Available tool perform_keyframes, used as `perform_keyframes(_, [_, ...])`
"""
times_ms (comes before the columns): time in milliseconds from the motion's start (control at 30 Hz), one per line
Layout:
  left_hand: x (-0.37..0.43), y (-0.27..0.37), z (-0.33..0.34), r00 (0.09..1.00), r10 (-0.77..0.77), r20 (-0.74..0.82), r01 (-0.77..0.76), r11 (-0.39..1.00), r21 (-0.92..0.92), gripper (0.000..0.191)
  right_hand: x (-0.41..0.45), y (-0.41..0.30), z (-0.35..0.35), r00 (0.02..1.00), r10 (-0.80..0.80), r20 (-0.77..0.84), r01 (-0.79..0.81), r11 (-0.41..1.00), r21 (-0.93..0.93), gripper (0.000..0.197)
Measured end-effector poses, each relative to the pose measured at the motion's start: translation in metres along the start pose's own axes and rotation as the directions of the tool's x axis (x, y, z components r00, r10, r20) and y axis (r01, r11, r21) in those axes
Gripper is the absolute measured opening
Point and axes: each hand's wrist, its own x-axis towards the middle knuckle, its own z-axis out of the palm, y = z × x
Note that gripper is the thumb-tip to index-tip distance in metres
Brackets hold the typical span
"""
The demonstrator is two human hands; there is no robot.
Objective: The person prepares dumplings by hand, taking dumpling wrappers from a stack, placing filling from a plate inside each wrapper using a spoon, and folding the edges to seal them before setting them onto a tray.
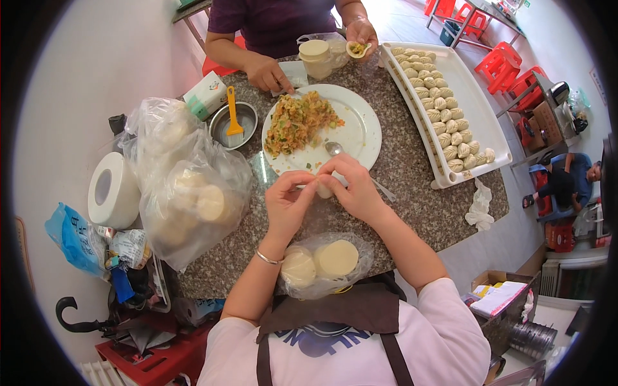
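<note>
Both my left hand [293, 198] and my right hand [351, 186] pinch a small dumpling [324, 189] between thumbs and fingertips, mostly hidden by the fingers. It is held over the near rim of a large white plate [361, 126]. Chopped filling [294, 123] is heaped on the plate's left half. A metal spoon [333, 148] rests there too, its handle running out past my right hand. Close to my apron, stacked round dough wrappers [339, 257] sit in a clear plastic bag [309, 288].
A white tray [475, 103] with rows of pleated dumplings [442, 103] stands right. Across the granite table [415, 212], a co-worker's hand [361, 34] holds a filled wrapper. On the left are bagged wrappers [193, 202], a metal bowl [244, 120] with a yellow brush [232, 113], and a paper roll [113, 190].
</note>
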Motion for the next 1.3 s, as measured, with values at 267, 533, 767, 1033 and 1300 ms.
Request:
perform_keyframes(267, [0.005, 0.01, -0.003, 0.931, -0.352, 0.093, 0.36, 0.854, -0.377, 0.01, -0.004, -0.001, 0.011, 0.993, 0.053, -0.105, -0.038, 0.989, 0.145, 0.011])
perform_keyframes(533, [0.004, 0.008, -0.005, 0.892, -0.418, 0.172, 0.45, 0.784, -0.428, 0.007, -0.004, -0.005, 0.013, 0.994, 0.09, -0.063, -0.077, 0.98, 0.183, 0.012])
perform_keyframes(767, [0.002, 0.004, -0.005, 0.948, -0.298, 0.111, 0.318, 0.892, -0.32, 0.014, -0.004, -0.004, 0.015, 0.995, 0.025, -0.1, -0.019, 0.998, 0.061, 0.01])
perform_keyframes(1033, [0.007, 0.009, -0.007, 0.922, -0.354, 0.16, 0.387, 0.872, -0.301, 0.019, -0.004, -0.001, 0.011, 0.975, 0.189, -0.119, -0.165, 0.969, 0.186, 0.011])
perform_keyframes(1300, [0.007, 0.012, -0.015, 0.853, -0.489, 0.182, 0.517, 0.749, -0.414, 0.026, -0.001, 0.013, 0.007, 0.981, 0.187, -0.047, -0.164, 0.935, 0.315, 0.011])
